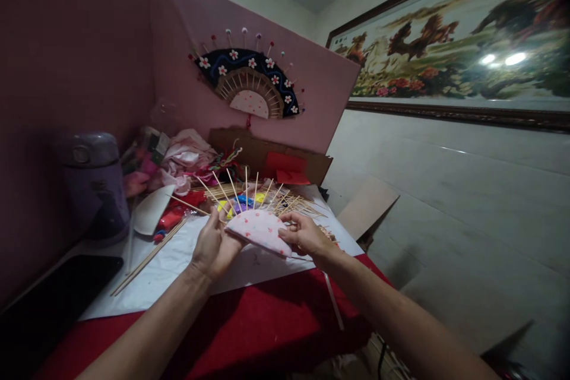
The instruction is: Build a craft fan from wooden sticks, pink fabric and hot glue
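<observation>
While holding the pink half-disc (256,228) with the left hand (216,246), gripping its right end in the right hand (307,234), apparently by thumb and fingers, above the white sheet (169,273), with thin sticks (246,187) fanned upward.

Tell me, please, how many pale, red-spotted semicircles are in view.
2: one semicircle held by the left hand and right hand, another semicircle at the base of the dark fan on the panel. More may be hidden.

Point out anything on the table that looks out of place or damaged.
Loose sticks beyond the right hand look untidy: they lie jumbled at many angles, while the paired sticks by the phone lie side by side. The held fan shows no clear damage.
</observation>
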Available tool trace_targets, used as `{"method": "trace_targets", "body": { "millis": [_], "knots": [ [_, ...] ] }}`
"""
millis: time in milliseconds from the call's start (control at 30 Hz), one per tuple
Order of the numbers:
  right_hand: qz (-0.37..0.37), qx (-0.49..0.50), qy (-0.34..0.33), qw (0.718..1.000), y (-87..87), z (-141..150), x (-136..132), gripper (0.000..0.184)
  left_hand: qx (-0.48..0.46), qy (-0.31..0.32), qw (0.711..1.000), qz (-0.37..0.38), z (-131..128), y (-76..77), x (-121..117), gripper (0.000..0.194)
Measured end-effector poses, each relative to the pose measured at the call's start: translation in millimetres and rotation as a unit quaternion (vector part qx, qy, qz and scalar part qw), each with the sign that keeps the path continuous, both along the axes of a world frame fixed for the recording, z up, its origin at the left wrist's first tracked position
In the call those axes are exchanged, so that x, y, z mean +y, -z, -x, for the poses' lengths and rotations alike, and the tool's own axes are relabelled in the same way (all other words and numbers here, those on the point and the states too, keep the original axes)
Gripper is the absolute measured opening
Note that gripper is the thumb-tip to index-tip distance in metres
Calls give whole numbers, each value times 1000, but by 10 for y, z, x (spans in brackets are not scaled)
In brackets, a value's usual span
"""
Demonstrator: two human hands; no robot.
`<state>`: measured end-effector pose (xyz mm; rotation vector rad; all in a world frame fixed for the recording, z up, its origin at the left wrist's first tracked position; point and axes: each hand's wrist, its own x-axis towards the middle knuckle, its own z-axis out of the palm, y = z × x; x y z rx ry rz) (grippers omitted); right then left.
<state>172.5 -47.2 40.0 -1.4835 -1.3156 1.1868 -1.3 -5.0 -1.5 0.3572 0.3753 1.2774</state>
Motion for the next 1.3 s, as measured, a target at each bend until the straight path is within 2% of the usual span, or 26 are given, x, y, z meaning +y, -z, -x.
{"method": "trace_targets", "body": {
  "millis": [300,433,567,767,933,1033,1200,1300],
  "knots": [
    [-13,-13,-3,1000,86,-5,65,21,1,-14,1000,2,-12,-56,-38,48],
    [-30,-36,1,999,108,-6,90,20,3,-5,1000,-18,-8,-39,-30,34],
    [-35,-52,7,998,105,2,106,21,30,-8,998,-50,0,14,-19,55],
    [-42,-88,24,995,100,13,134,18,62,0,997,-49,3,11,0,59],
    [-86,-148,37,985,134,-23,149,20,61,6,996,-59,2,-30,-17,57],
    [-114,-170,35,978,137,-33,146,14,70,5,996,-57,-3,-46,-35,58],
    [-108,-226,31,968,102,-12,156,12,59,4,997,-43,-9,-48,-39,62],
    [-162,-311,50,935,62,27,68,18,44,3,999,-10,3,-32,-8,61]
  ]
}}
